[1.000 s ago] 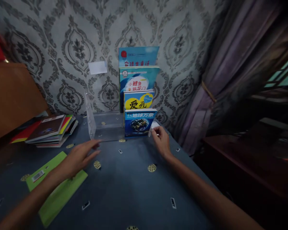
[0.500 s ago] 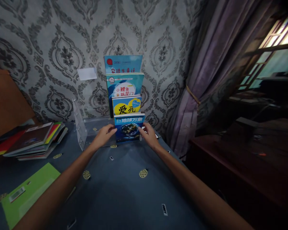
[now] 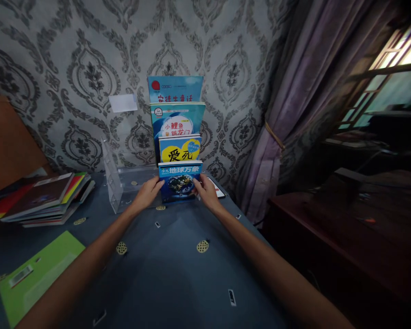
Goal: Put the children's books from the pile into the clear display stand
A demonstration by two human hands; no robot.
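Observation:
A blue book with a globe on its cover (image 3: 178, 185) stands upright at the front of a clear tiered rack (image 3: 112, 180). My left hand (image 3: 148, 193) pinches its left edge, and my right hand (image 3: 207, 192) grips its right edge, thumbs toward the front cover. Rising behind it in steps are a blue-and-yellow book (image 3: 168, 150), a teal book (image 3: 188, 114) and a taller light-blue book (image 3: 185, 87). The lower parts of these three are hidden by the books before them.
Left of the rack lies a pile of books (image 3: 51, 201), with a green book (image 3: 37, 269) nearer me. A phone (image 3: 216, 186) lies beyond my right hand. Patterned wallpaper and a tied purple curtain (image 3: 274, 132) close off the back; a dark red cabinet (image 3: 315, 228) stands at right.
The globe book has shifted slightly left with both hands on it, lining up more with the books behind. More of the phone shows. The view has moved a little.

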